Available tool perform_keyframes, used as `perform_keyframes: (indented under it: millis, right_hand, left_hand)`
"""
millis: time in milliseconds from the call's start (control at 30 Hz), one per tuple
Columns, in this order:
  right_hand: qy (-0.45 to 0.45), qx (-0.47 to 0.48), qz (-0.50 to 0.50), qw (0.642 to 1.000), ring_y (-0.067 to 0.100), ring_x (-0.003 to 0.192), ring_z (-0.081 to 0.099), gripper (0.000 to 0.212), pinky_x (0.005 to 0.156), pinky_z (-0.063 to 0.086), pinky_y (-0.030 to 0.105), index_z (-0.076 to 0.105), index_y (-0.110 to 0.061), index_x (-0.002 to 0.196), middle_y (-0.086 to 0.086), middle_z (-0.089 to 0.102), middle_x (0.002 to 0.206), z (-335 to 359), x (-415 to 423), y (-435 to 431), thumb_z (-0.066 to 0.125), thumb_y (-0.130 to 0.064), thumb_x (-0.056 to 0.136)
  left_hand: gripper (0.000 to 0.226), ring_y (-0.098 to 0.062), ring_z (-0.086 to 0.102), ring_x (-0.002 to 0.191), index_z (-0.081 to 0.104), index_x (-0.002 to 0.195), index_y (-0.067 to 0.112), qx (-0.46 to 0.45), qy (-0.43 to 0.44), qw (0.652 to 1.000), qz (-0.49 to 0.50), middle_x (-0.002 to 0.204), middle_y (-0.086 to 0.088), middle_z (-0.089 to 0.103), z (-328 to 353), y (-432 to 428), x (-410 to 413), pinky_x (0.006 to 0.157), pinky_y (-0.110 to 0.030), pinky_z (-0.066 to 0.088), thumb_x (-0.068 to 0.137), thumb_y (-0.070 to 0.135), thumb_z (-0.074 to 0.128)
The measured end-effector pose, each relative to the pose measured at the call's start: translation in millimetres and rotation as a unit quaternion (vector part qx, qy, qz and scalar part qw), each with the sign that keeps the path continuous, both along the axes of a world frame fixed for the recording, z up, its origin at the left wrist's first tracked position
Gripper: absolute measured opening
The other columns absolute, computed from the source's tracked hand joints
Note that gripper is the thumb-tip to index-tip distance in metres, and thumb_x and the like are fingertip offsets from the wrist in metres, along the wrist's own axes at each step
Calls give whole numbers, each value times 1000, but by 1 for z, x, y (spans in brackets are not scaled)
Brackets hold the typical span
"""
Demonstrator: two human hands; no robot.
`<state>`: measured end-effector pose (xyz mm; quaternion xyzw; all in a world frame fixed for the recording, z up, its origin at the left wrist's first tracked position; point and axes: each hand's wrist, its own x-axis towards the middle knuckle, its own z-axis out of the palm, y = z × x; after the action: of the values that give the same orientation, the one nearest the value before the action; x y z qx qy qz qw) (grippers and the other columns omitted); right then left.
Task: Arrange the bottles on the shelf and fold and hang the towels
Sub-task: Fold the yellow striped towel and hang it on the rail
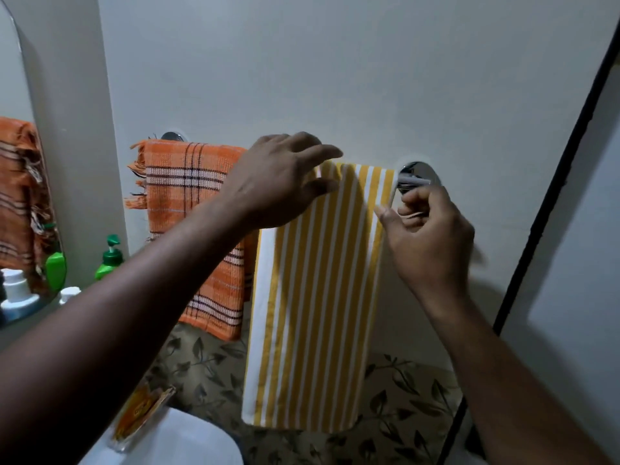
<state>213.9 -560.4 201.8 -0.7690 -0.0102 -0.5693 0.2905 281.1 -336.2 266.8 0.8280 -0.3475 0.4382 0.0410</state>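
Observation:
A yellow and white striped towel (315, 313) hangs folded over a chrome wall rail, whose right mount (417, 176) shows. My left hand (278, 182) lies with spread fingers on the towel's top left, over the rail. My right hand (426, 236) pinches the towel's upper right edge between thumb and curled fingers, just below the mount. An orange checked towel (198, 209) hangs on the same rail to the left, partly behind my left forearm. A green pump bottle (109, 258) stands at the left with a white-capped bottle (68, 293) below it.
A mirror (16, 182) on the left wall reflects the orange towel and bottles. A white basin (174, 441) sits at the bottom with a yellow packet (141, 414) on its edge. A black-edged door frame (550, 203) runs down the right. Leaf-patterned tiles (402, 397) cover the lower wall.

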Motion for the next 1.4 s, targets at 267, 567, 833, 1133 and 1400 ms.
perform_keyframes:
  millis: [267, 567, 833, 1133, 1400]
  right_hand:
    - [108, 127, 113, 980, 6, 74, 73, 23, 75, 63, 35, 71, -22, 99, -9, 75, 79, 13, 10, 7, 85, -35, 85]
    - [103, -7, 4, 995, 17, 79, 71, 35, 75, 58, 30, 68, -19, 100, -3, 72, 84, 56, 11, 5, 87, -43, 82]
    - [22, -227, -104, 968, 30, 101, 62, 47, 80, 51, 40, 65, -20, 116, 7, 66, 109, 70, -1, 6, 79, -51, 85]
    - [136, -260, -44, 955, 26, 99, 65, 33, 89, 51, 42, 68, -24, 115, 0, 70, 110, 71, 13, 8, 75, -44, 90]
    - [198, -245, -42, 948, 23, 90, 67, 31, 74, 52, 35, 72, -25, 113, 0, 74, 101, 79, 15, 5, 73, -48, 92]
  left_hand:
    - [46, -27, 59, 125, 44, 152, 40, 46, 137, 990, 1, 141, -1, 62, 16, -26, 25, 97, -42, 45, 110, 53, 30]
    - [86, -37, 48, 141, 52, 152, 16, -19, 350, 930, 114, 158, -15, 48, 51, -51, 19, 115, -50, 38, 101, 76, 20]
    - [42, -20, 64, 100, 71, 117, 25, -161, 36, 986, -38, 110, 1, 71, 4, -13, 30, 77, -34, 46, 103, 56, 46]
    - [37, -27, 62, 115, 62, 134, 23, -35, 72, 996, -31, 127, -3, 69, 2, -2, 39, 85, -33, 43, 109, 41, 42]
    - [39, -28, 62, 112, 60, 126, 21, -14, 110, 993, -49, 125, -4, 69, 6, -1, 44, 88, -38, 47, 111, 43, 32]
